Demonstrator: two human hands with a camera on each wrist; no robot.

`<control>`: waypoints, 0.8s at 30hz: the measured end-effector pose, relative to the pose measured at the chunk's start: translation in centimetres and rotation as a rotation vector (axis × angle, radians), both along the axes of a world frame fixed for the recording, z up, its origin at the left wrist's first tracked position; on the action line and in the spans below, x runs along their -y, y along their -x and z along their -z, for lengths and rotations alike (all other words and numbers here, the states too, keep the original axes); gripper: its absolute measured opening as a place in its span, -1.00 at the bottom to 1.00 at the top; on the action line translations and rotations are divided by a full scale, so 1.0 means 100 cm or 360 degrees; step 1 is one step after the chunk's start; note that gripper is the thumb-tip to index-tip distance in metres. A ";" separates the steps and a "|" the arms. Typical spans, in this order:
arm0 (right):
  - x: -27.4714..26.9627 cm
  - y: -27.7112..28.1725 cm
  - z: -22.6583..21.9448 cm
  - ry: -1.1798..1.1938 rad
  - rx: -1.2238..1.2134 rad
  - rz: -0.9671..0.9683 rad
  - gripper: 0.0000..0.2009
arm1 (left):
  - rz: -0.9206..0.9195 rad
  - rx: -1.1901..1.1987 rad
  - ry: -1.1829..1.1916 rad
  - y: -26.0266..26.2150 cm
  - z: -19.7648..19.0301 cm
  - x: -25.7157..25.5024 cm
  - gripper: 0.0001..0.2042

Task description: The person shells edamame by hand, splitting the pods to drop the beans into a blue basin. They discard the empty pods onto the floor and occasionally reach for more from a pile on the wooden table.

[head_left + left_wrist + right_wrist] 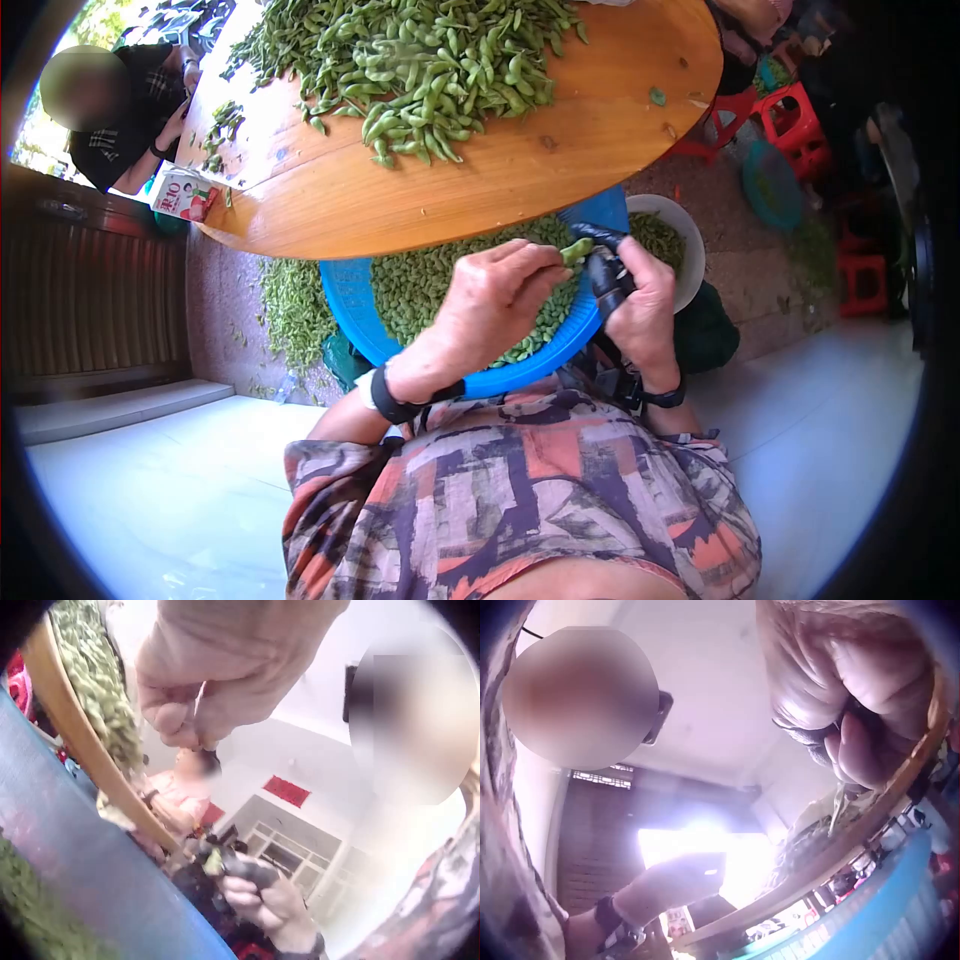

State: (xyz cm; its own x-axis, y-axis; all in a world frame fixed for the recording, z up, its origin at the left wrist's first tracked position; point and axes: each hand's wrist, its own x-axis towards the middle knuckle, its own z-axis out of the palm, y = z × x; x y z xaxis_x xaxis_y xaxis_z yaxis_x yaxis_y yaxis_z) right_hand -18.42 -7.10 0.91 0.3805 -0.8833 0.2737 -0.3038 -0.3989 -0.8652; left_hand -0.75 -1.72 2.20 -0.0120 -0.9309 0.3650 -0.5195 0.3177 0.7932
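Observation:
Green pod (577,250) is pinched between the black-covered fingertips of the right hand (640,305), above the blue basket (348,310) of shelled beans (430,285). Close by on its left is the left hand (485,305), bare, with fingers curled and thumb and fingertips together. The head view has these fingertips overlapping the pod's end; in the left wrist view the left hand (225,667) is apart from the pod (214,862), and nothing shows in its grip. The right wrist view has the right hand (847,682) large, its fingertips partly hidden.
A wooden table (600,110) with a heap of pods (430,70) and a carton (185,195) stands just beyond the basket. Right of it is a white bucket (690,250). Husks (295,310) lie on the floor. Another person (120,120) sits at the left.

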 end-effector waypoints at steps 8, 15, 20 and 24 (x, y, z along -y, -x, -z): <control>-0.012 -0.009 0.001 0.0104 -0.0121 -0.0128 -0.73 | -0.0181 -0.0038 -0.0004 0.016 0.025 -0.010 -0.90; -0.010 -0.008 -0.004 0.0031 -0.0114 -0.0362 -0.80 | -0.0013 0.0156 -0.0049 0.007 0.036 -0.016 -0.83; -0.015 -0.008 0.006 -0.0028 -0.0159 -0.0435 -0.81 | 0.0030 0.0316 -0.0391 0.005 0.028 -0.026 -0.80; -0.023 -0.018 0.012 0.0039 -0.0163 -0.0412 -0.78 | -0.0085 0.0309 -0.0423 0.010 0.037 -0.033 -0.79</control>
